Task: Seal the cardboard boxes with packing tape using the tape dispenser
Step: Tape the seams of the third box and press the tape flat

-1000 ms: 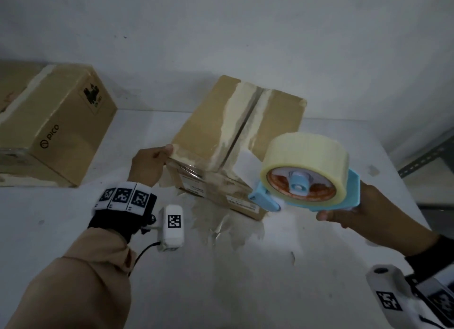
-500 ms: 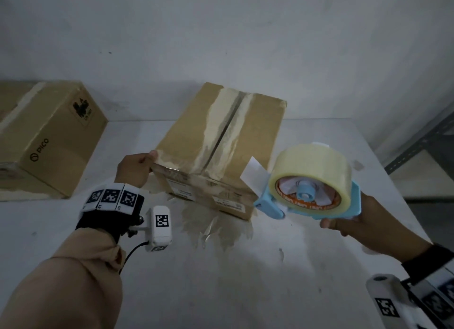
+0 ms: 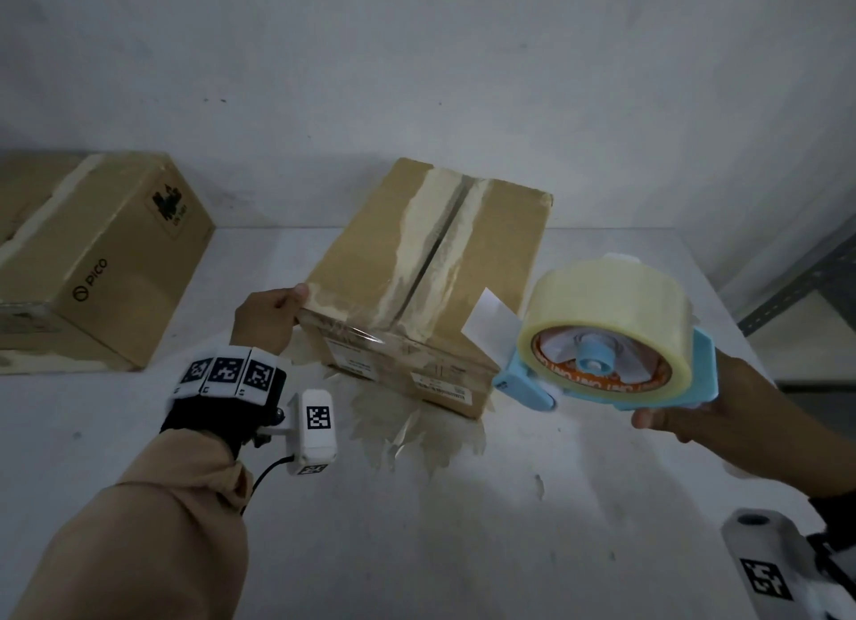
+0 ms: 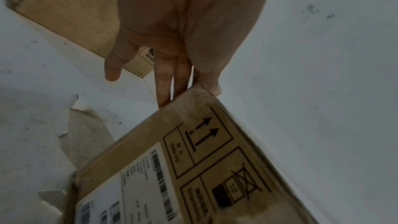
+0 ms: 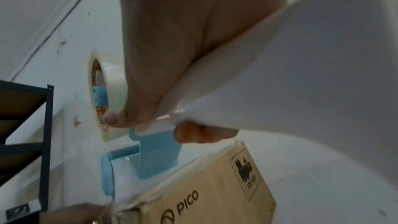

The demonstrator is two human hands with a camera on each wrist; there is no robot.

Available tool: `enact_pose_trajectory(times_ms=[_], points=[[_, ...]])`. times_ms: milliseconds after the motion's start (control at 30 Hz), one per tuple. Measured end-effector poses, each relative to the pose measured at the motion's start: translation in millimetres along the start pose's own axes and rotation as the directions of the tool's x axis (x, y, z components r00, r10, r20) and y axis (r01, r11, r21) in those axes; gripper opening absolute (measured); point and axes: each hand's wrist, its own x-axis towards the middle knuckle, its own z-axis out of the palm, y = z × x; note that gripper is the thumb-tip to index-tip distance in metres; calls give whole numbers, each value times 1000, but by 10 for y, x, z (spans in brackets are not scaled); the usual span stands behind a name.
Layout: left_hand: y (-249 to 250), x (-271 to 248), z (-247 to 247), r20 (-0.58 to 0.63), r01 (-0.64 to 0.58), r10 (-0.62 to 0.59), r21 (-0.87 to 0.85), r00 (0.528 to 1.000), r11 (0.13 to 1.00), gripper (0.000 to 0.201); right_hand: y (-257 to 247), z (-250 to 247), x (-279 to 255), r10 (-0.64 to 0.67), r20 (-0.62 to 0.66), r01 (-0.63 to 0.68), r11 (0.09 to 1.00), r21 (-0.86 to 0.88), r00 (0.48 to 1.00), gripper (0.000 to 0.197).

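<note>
A brown cardboard box [image 3: 370, 258] lies mid-table, its top flaps meeting along a torn, pale seam. My left hand [image 3: 273, 313] holds its near left corner, thumb on top and fingers down the side; the left wrist view shows the left hand [image 4: 183, 91] at that box [image 4: 193, 159] corner. To the right, my right hand [image 3: 722, 415] grips a blue tape dispenser [image 3: 523, 383] loaded with a clear tape roll [image 3: 607, 304], held off the box's near right corner. In the right wrist view the dispenser [image 5: 157, 156] trails a clear strand toward the box [image 5: 204, 185].
A second cardboard box [image 3: 92, 258] marked PICO stands at the left, with another behind it at the frame edge. The white table [image 3: 463, 550] has a peeled, flaky patch [image 3: 407, 434] in front of the middle box. Dark metal shelving [image 3: 810, 286] stands to the right. A wall runs behind.
The dispenser has drawn slightly right and away from the box. My left hand has kept its hold on the box corner. The head view has shifted a little.
</note>
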Motion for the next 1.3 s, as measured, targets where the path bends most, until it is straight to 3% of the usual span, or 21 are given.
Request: enact_pose_trajectory(times_ms=[67, 267, 367, 600, 767, 800, 867, 900, 967, 1033, 1100, 1300], points=[[2, -6, -8, 6, -2, 2, 19, 1000, 1000, 42, -53, -46, 8, -12, -10, 12, 1000, -2, 1000, 48], [11, -12, 0, 5, -23, 23, 83, 1000, 996, 37, -29, -98, 1, -20, -29, 19, 999, -27, 999, 49], [-17, 3, 18, -18, -25, 26, 96, 999, 995, 43, 6, -95, 23, -16, -24, 15, 1000, -27, 1000, 42], [-37, 16, 52, -47, -2, 9, 146, 999, 989, 52, 217, 42, 28, 19, 31, -20, 999, 48, 999, 55], [194, -138, 120, -108, -44, 89, 364, 990, 931, 42, 346, 116, 43, 21, 9, -21, 999, 45, 1000, 37], [282, -234, 170, -64, -113, 161, 469, 985, 876, 45, 371, 130, 30, 26, 3, -26, 998, 57, 1000, 39], [449, -441, 385, 149, -312, 281, 602, 948, 735, 55, 434, 156, 5, 38, -2, -38, 996, 79, 999, 44], [519, -525, 509, 262, -384, 281, 596, 923, 705, 61, 470, 183, 5, 50, -15, -48, 994, 98, 999, 43], [599, -612, 685, 408, -398, 168, 584, 897, 708, 67, 558, 253, 4, 97, -42, -90, 986, 142, 994, 33], [587, -586, 736, 426, -375, 105, 623, 899, 686, 72, 655, 331, -39, 116, -13, -114, 985, 129, 993, 25], [573, -566, 735, 429, -386, 107, 644, 897, 660, 73, 788, 392, -167, 146, -3, -145, 983, 114, 989, 36], [561, -559, 771, 417, -388, 122, 646, 901, 658, 72, 1129, 535, -295, 307, -295, -294, 952, 88, 905, 34]])
